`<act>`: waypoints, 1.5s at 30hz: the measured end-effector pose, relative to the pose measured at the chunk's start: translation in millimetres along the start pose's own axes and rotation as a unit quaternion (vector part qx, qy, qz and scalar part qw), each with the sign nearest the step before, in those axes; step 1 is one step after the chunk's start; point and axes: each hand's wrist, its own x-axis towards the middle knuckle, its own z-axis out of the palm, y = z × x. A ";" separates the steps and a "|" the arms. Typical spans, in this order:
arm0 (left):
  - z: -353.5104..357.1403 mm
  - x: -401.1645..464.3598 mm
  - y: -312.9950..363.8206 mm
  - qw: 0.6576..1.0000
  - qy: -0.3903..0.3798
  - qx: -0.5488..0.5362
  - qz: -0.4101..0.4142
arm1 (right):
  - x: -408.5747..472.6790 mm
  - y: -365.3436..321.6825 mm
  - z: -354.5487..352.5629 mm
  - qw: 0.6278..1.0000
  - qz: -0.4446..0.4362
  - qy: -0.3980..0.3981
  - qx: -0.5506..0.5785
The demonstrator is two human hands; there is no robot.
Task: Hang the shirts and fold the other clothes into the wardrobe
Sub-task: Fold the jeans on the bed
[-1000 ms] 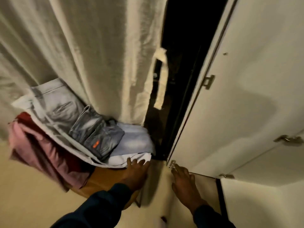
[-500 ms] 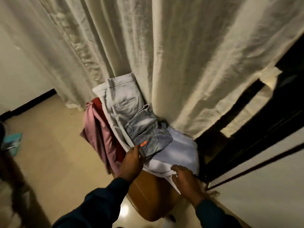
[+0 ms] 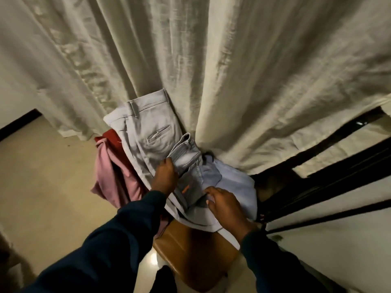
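Hands on a clothes pile, picking the next garment

Denim jeans [image 3: 190, 163] lie on top of the pile on a brown stool [image 3: 190, 250], with grey trousers [image 3: 152, 132] at 10 o'clock and a pale blue shirt [image 3: 234, 182] at 3 o'clock; the left hand [image 3: 165, 176] curls its grip round the jeans' edge, likely to lift them free, while the right hand [image 3: 224, 204] rests loose-fingered at their lower edge, holding nothing; a pink garment [image 3: 112, 176] hangs at 9 o'clock

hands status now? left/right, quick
Left hand: gripping the edge of the folded jeans on the pile.
Right hand: fingers curled on the pale blue garment; whether it actually grips cannot be told.
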 end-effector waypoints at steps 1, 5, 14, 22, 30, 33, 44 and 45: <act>2.8 10.6 -3.6 1.000 -0.004 0.008 -0.003 | 3.0 -2.2 -0.9 1.000 0.013 0.003 -0.011; 11.0 42.0 -19.2 0.997 -0.014 0.067 -0.025 | 15.2 -11.2 1.5 0.998 0.039 0.030 -0.042; 7.8 64.8 -37.7 0.983 -0.167 -0.024 -0.067 | 23.2 -39.4 22.6 0.987 0.152 -0.053 -0.025; -2.0 5.9 17.4 0.907 -0.257 -0.323 -0.084 | 4.7 -44.4 19.0 0.983 0.150 -0.052 0.090; -63.7 -59.0 100.6 0.836 -0.252 -0.481 0.077 | -21.5 -47.6 -45.9 0.936 0.093 0.261 0.215; -71.3 -85.6 109.2 0.824 -0.222 -0.492 0.172 | -36.2 -53.3 -93.6 0.919 0.078 0.322 0.213; -28.5 -135.4 99.4 0.857 0.368 -0.008 0.361 | -113.6 -103.2 -274.2 0.791 0.015 0.577 0.203; -39.7 -131.7 106.0 0.843 0.405 -0.027 0.352 | -124.3 -107.2 -286.1 0.786 0.000 0.580 0.213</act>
